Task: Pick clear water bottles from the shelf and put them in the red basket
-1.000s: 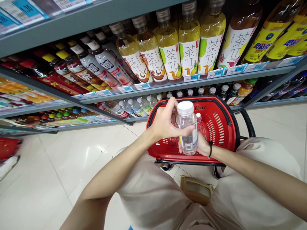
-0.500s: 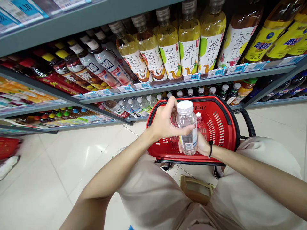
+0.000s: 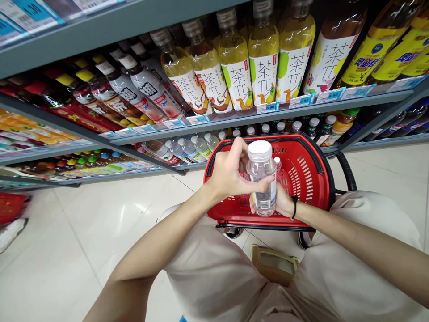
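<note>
A clear bottle (image 3: 263, 183) with a white cap and a label bearing a barcode is held upright above the basket. My left hand (image 3: 231, 172) grips it from the left, its thumb across the front. Around the lower back of the same bottle wraps my right hand (image 3: 282, 202), wearing a black band at the wrist; its fingers are mostly hidden behind the bottle. Below both hands sits a red shopping basket (image 3: 304, 179) with black trim. Inside it, partly covered by the bottle, is a smaller clear bottle with a white cap (image 3: 277, 163).
Shelves (image 3: 214, 118) of drink bottles stretch across the front, with tea bottles (image 3: 264, 76) on the middle level. The basket's black handle (image 3: 348, 172) sticks out to the right. A beige stool-like frame (image 3: 273, 264) lies between my legs. Another red basket (image 3: 11, 208) and a white shoe (image 3: 11, 232) are at the left.
Almost nothing differs. Both hands keep the bottle in nearly the same place, and the view has shifted very slightly.
</note>
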`<state>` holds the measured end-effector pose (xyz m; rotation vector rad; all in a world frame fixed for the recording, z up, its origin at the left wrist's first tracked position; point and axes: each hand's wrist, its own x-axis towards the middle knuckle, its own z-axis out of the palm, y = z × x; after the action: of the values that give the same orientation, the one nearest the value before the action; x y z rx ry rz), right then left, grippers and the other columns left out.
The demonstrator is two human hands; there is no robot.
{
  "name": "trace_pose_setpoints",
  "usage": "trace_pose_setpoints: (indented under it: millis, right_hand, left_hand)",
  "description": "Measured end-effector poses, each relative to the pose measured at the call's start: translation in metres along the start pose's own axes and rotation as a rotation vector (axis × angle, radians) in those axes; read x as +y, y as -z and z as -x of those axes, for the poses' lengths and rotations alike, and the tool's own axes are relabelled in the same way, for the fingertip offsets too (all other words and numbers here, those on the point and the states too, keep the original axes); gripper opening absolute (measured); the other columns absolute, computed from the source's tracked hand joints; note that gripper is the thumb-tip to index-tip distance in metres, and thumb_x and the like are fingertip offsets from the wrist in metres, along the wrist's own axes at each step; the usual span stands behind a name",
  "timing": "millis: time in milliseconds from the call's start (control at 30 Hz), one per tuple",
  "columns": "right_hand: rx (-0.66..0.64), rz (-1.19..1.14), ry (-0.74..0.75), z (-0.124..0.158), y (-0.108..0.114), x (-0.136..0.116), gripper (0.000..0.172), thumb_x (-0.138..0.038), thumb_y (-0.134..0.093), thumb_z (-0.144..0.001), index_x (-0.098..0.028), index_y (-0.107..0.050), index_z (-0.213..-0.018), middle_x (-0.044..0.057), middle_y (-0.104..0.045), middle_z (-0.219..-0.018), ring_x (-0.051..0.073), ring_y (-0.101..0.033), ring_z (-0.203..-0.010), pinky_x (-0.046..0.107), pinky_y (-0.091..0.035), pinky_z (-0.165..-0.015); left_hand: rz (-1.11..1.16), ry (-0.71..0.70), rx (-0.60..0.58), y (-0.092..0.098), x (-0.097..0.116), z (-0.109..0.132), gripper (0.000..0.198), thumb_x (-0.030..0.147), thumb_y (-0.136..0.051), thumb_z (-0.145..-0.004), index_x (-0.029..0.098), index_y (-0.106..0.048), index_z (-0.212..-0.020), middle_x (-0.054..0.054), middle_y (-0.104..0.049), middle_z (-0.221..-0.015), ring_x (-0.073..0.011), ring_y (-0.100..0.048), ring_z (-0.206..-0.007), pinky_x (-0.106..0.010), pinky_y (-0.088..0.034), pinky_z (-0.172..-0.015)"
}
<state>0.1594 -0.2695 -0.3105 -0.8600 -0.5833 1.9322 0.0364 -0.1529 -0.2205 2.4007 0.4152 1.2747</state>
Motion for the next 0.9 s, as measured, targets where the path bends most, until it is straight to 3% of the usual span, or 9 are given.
trace_pose_setpoints:
  millis: [400, 900]
  right_hand:
    - [-0.029, 0.027, -0.033, -0.0003, 0.0005, 0.0001, 0.067, -0.083, -0.059, -0.073, -0.017, -0.068, -0.081, 0.016, -0.071, -0.072, 0.034, -0.075, -0.084, 0.038, -0.064, -0.066]
    - [0.002, 0.013, -0.018, -0.0006, -0.0002, 0.0012, 0.063, -0.081, -0.058, -0.075, -0.019, -0.069, -0.083, 0.012, -0.066, -0.065, 0.032, -0.074, -0.075, 0.04, -0.062, -0.064]
  left_hand:
    - [-0.021, -0.024, 0.02, 0.0006, 0.0009, -0.001, 0.057, 0.062, -0.079, -0.073, 0.024, -0.039, -0.088, 0.011, -0.034, -0.063, -0.0058, -0.027, -0.046, -0.026, -0.02, -0.04]
    - [-0.025, 0.004, -0.009, 0.0015, -0.0025, 0.0004, 0.061, 0.066, -0.08, -0.071, 0.025, -0.039, -0.087, 0.01, -0.032, -0.064, -0.0058, -0.024, -0.047, -0.026, -0.02, -0.04]
